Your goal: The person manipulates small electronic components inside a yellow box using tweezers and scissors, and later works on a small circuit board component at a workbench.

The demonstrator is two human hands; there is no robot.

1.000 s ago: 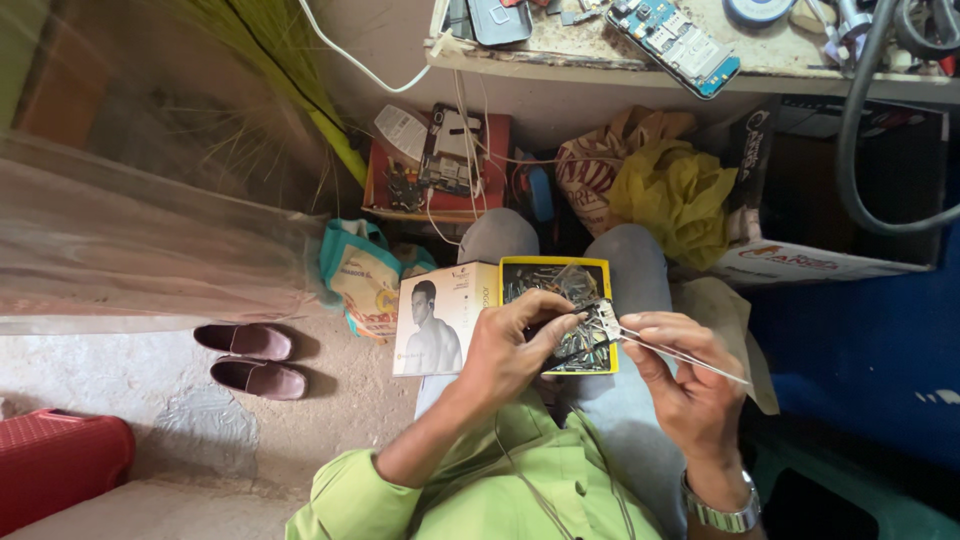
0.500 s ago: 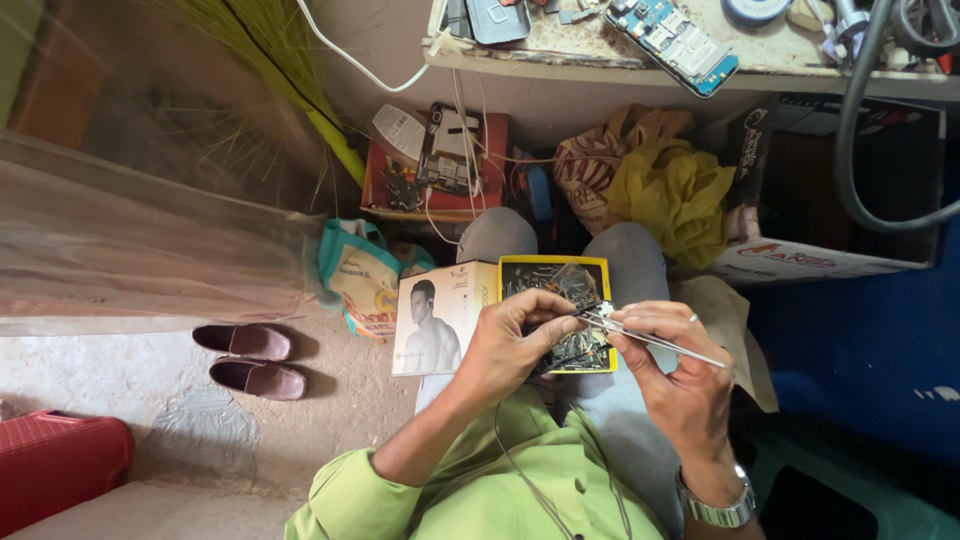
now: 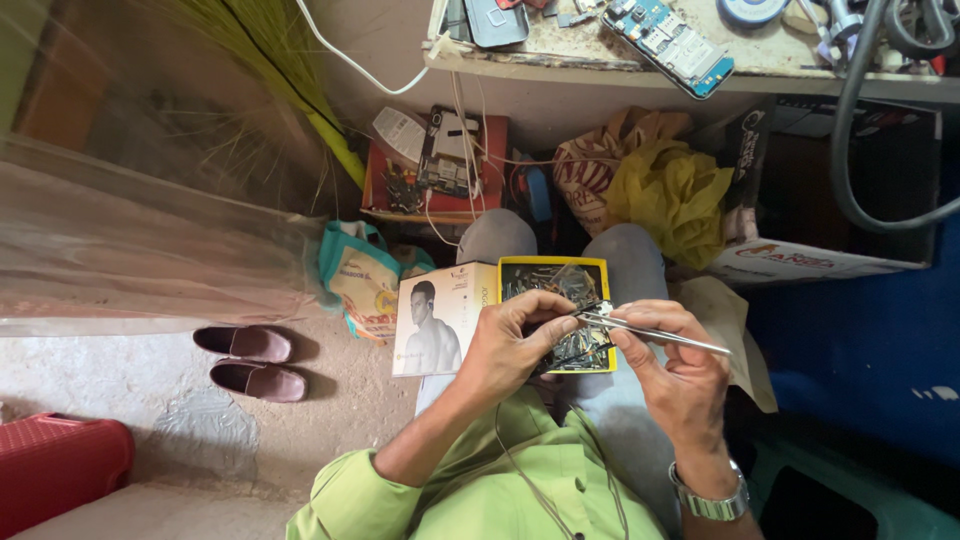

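At the centre of the frame, the fingertips of the left hand pinch a tiny pale component, too small to identify, just above the box. The right hand is closed in a pen-like grasp around thin metal tweezers, whose tips meet that component at the left fingertips. Compared with a second ago, both hands have drawn slightly closer together and the tweezer tips now sit right at the part, so the picking seems to have turned into a fine hold between fingers and tool.

Directly beneath the hands, a yellow-rimmed open box full of small dark parts rests on the person's lap, its lid, printed with a figure, folded out to the left. A metal wristwatch shows at lower right, a green shirt at the bottom.

Further out, a pair of maroon shoes lies on the floor at left, a yellow bag sits at upper right, and a blue circuit board lies on the shelf at the top.
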